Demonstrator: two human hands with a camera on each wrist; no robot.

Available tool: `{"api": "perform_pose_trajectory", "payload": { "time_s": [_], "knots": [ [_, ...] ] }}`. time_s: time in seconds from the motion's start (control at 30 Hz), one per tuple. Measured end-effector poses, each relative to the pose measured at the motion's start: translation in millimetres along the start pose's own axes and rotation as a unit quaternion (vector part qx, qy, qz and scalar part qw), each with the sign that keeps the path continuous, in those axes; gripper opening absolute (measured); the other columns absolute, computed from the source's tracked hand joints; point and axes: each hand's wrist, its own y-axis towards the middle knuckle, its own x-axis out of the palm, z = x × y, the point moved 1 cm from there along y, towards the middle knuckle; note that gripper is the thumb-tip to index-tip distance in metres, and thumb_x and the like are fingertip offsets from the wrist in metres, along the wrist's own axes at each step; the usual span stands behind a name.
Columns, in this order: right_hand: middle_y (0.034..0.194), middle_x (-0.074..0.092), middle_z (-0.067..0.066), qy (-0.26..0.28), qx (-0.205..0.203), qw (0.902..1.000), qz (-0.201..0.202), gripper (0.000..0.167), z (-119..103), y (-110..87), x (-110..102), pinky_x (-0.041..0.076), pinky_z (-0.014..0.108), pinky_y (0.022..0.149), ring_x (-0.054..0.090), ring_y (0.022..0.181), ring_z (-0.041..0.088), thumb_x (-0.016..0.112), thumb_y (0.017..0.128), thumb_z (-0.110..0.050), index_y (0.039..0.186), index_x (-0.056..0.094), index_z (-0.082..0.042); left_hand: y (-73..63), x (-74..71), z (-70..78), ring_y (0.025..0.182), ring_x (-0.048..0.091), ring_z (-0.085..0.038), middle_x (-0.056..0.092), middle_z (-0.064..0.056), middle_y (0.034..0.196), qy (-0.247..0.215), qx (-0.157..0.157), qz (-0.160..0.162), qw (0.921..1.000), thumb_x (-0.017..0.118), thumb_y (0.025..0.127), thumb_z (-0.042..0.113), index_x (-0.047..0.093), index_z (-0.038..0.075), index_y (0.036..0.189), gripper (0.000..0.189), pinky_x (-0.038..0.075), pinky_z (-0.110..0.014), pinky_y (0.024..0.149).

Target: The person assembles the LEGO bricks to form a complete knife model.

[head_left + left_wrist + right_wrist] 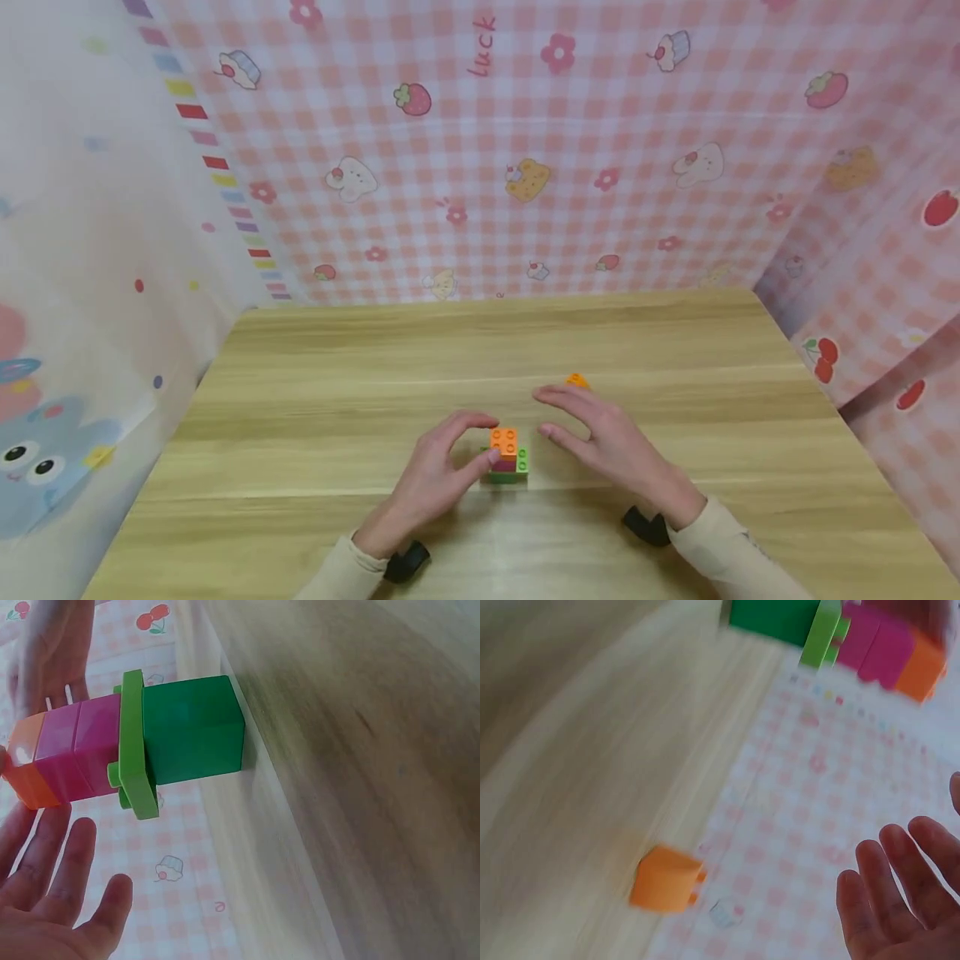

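Note:
A small tower of toy bricks stands upright on the table. From the bottom it has a dark green block (pixel 193 729), a light green plate (pixel 133 746), two magenta bricks (pixel 79 750) and an orange brick (pixel 504 442) on top. My left hand (pixel 438 471) pinches that top brick, thumb at its near side and index finger at its far side. To the right of the tower is my right hand (pixel 603 433), holding nothing, its fingers extended. Just beyond it lies a loose orange brick (pixel 666 879) with a curved side, partly hidden by the hand in the head view.
The wooden table (pixel 337 350) reaches back to a pink checked cloth (pixel 480 125). A white patterned cloth (pixel 90 208) hangs on the left, and more pink cloth on the right. Each wrist carries a black strap mount (pixel 647 527).

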Motion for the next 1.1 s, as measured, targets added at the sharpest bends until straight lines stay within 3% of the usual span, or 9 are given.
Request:
{"api": "perform_pose_trajectory", "payload": {
  "time_s": [0.27, 0.6, 0.8, 1.1],
  "knots": [
    [0.137, 0.064, 0.018, -0.015, 0.078, 0.9967, 0.014, 0.045, 42.0, 9.1, -19.4, 0.050, 0.061, 0.103, 0.060, 0.127, 0.040, 0.078, 0.094, -0.016, 0.134, 0.065, -0.001, -0.4, -1.4, -0.1, 0.119, 0.063, -0.020, 0.070, 0.000, 0.124, 0.018, 0.018, 0.017, 0.9996, 0.080, 0.092, 0.021, 0.071, 0.011, 0.120, 0.032, 0.053, -0.047, 0.103],
    [0.138, 0.063, 0.020, -0.017, 0.138, 0.9892, -0.048, 0.051, 70.2, 21.3, -21.7, 0.054, 0.056, 0.099, 0.063, 0.119, 0.041, 0.077, 0.096, -0.023, 0.139, 0.062, 0.001, -0.7, -2.1, -3.3, 0.112, 0.065, -0.023, 0.069, -0.005, 0.122, 0.011, 0.052, 0.024, 0.9983, 0.080, 0.092, 0.016, 0.071, 0.006, 0.117, 0.028, 0.060, -0.036, 0.091],
    [0.139, 0.063, 0.019, 0.002, 0.174, 0.9808, -0.089, 0.053, 82.3, 29.3, -19.2, 0.054, 0.054, 0.100, 0.065, 0.119, 0.037, 0.074, 0.098, -0.027, 0.141, 0.060, 0.001, 1.4, -2.1, -3.1, 0.106, 0.066, -0.023, 0.069, -0.006, 0.117, -0.003, 0.054, 0.014, 0.9984, 0.079, 0.093, 0.015, 0.070, 0.005, 0.116, 0.027, 0.061, -0.036, 0.089],
    [0.140, 0.062, 0.019, 0.046, 0.210, 0.9658, -0.145, 0.060, 93.9, 39.2, -16.4, 0.055, 0.051, 0.101, 0.064, 0.121, 0.035, 0.074, 0.098, -0.033, 0.144, 0.056, 0.001, 3.7, -1.7, -1.0, 0.105, 0.067, -0.019, 0.070, -0.002, 0.116, -0.011, 0.028, 0.002, 0.9995, 0.081, 0.092, 0.015, 0.069, 0.006, 0.116, 0.028, 0.061, -0.036, 0.089]
  ]
}}
